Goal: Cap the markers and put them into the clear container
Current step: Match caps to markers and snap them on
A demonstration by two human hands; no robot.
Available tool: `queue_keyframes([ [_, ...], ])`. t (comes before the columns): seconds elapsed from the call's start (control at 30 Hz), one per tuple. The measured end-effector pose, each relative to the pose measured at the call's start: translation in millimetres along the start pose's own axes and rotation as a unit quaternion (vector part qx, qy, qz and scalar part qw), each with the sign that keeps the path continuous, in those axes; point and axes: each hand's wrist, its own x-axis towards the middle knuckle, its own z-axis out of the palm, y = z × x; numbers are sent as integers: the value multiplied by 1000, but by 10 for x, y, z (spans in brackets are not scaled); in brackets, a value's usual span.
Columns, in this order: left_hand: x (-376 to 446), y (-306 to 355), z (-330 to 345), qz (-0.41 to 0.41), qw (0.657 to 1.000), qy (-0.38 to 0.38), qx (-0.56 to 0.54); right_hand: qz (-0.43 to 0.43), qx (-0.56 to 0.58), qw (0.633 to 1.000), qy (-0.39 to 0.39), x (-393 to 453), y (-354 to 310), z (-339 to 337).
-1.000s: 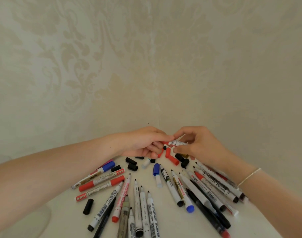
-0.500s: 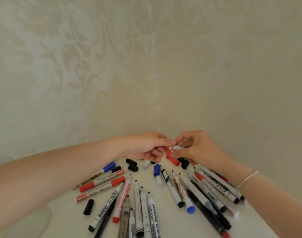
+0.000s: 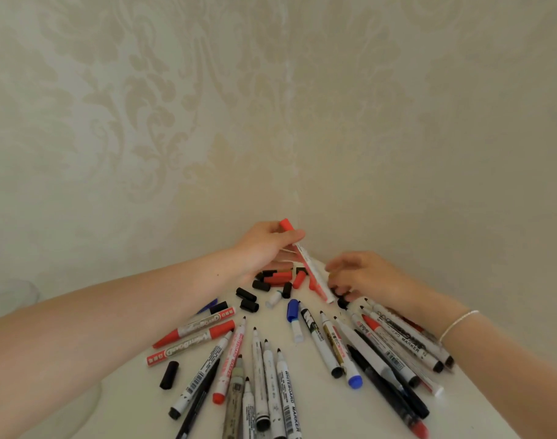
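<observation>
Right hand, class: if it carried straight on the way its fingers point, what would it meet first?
The right hand points left toward the white marker with the red cap held slanted by the left hand. It would probably meet that marker's lower barrel first, though depth is unclear.

A white tabletop (image 3: pixel 302 407) fills the lower part. Behind its far edge stands a beige wall (image 3: pixel 271 106) with damask pattern.

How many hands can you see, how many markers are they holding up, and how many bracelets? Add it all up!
Hands: 2, the left hand and the right hand
Markers held: 1, the red-capped marker gripped by the left hand
Bracelets: 1, the bracelet on the right wrist
Total: 4
</observation>
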Motion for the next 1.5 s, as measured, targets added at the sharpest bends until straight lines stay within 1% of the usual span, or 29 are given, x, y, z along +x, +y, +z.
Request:
queue_keyframes([
  [0.03, 13, 8, -52, 24, 997, 16, 65, 21, -108, 994, 7, -7, 28, -38],
  [0.1, 15, 25, -164, 50, 974, 9, 219, 71, -285, 955, -37, -63, 75, -92],
  [0.17, 1, 20, -275, 28, 937, -43, 345, 131, -363, 918, -90, -111, 139, -103],
  [0.2, -10, 9, -320, 7, 914, -77, 398, 154, -375, 908, -103, -118, 172, -93],
  [0.27, -20, -46, -389, -31, 852, -137, 505, 161, -402, 896, -99, -109, 223, -63],
  [0.33, -16, -139, -441, -43, 792, -161, 587, 140, -437, 885, -76, -87, 268, -22],
  [0.37, -15, -189, -462, -43, 774, -162, 611, 130, -453, 880, -65, -78, 286, 3],
  [0.5, -44, -310, -550, -37, 738, -164, 653, 107, -488, 865, -56, -73, 311, 75],
  [0.6, -61, -344, -632, -46, 715, -168, 677, 96, -490, 865, -45, -71, 315, 105],
  [0.67, -61, -385, -689, -52, 709, -172, 682, 95, -469, 877, -33, -50, 317, 109],
  [0.8, -75, -441, -736, -47, 710, -175, 680, 104, -385, 917, -2, -1, 265, 73],
  [0.93, -64, -457, -698, -46, 720, -184, 668, 74, -270, 958, 59, 43, 221, 35],
  [1.03, -25, -453, -645, -33, 722, -180, 667, 72, -179, 976, 101, 90, 241, 18],
  [1.13, 5, -402, -500, 17, 725, -152, 672, 63, -104, 984, 128, 118, 275, 1],
  [1.2, 53, -377, -354, 78, 743, -128, 653, 41, -69, 986, 148, 116, 267, -7],
  [1.27, 114, -357, -182, 136, 761, -121, 622, 19, -30, 985, 171, 108, 239, -14],
  [1.4, 247, -403, 138, 190, 779, -159, 576, 20, 57, 982, 181, 91, 182, -18],
  [1.5, 353, -544, 302, 200, 773, -179, 575, 21, 116, 977, 178, 72, 177, -8],
])
